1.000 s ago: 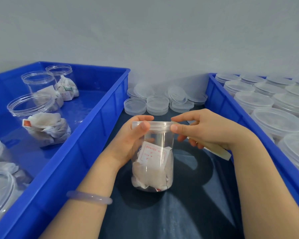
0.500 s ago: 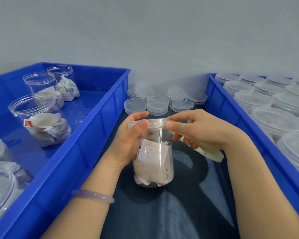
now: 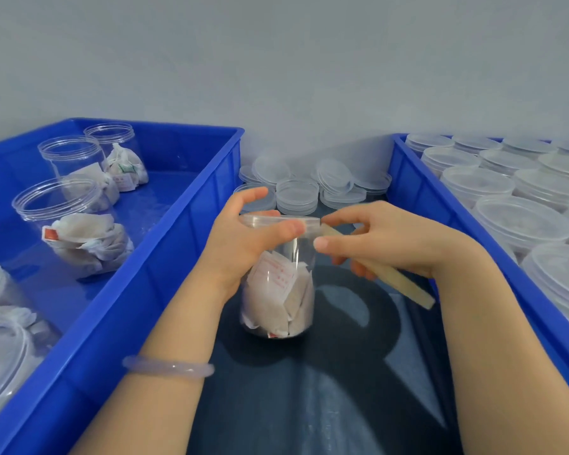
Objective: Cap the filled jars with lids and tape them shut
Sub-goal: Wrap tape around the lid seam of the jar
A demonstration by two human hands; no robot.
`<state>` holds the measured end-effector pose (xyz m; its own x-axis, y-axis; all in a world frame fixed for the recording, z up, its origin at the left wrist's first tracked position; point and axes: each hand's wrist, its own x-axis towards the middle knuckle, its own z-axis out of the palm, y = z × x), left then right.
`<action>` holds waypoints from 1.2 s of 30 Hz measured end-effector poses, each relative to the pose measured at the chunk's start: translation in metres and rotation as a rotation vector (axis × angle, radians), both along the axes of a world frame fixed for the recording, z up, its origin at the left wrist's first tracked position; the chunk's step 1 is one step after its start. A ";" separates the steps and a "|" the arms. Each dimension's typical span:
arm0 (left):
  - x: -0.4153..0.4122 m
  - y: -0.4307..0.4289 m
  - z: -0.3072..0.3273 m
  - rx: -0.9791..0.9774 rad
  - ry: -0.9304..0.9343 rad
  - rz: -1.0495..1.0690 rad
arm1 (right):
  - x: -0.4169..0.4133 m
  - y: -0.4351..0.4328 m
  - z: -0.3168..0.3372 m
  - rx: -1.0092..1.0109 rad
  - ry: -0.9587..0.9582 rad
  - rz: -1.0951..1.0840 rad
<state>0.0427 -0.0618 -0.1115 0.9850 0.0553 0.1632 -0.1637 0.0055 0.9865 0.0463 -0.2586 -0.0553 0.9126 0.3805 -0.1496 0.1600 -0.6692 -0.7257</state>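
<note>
Hands are meeting over a clear jar (image 3: pixel 278 284) that is standing upright on the dark tabletop (image 3: pixel 309 405) between two blue bins. The left hand (image 3: pixel 240 244) is wrapping around the jar's upper part from the left, its thumb pressing across the front just under the lid (image 3: pixel 278 221), which is sitting on the jar's mouth. The right hand (image 3: pixel 385 241) is coming in from the right, thumb and forefinger pinching together at the lid's right edge, where a pale yellowish strip (image 3: pixel 381 274) is touching the rim; the strip is running back down under the palm and sticking out towards the right bin. Whether it is tape or a stiff tool is hard to tell. Inside the jar, white paper packets with red print are filling the lower half.

A pale bangle (image 3: pixel 168 369) is circling the left wrist. The left blue bin (image 3: pixel 138 290) is holding several open jars (image 3: pixel 76 224) with white pouches in them, no lids on. The right blue bin (image 3: pixel 418 192) is crowded with capped jars (image 3: pixel 523 224), packed close together. Behind the hands, against the grey wall, loose lids (image 3: pixel 309 188) are lying in low stacks and leaning piles, the left hand's raised fingers partly covering the nearest stack.
</note>
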 end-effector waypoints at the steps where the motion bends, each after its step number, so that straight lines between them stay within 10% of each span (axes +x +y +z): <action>1: 0.000 0.001 -0.002 -0.041 -0.008 -0.013 | -0.002 -0.003 0.000 0.062 0.069 0.018; 11: -0.004 0.007 -0.008 -0.086 -0.140 -0.185 | 0.007 0.002 -0.013 0.123 -0.009 0.006; 21: 0.003 -0.005 0.046 1.022 -0.150 -0.111 | 0.012 0.001 -0.030 0.176 -0.077 -0.105; 36: 0.005 -0.017 0.038 1.356 -0.104 0.006 | 0.013 0.009 -0.033 0.193 -0.199 0.044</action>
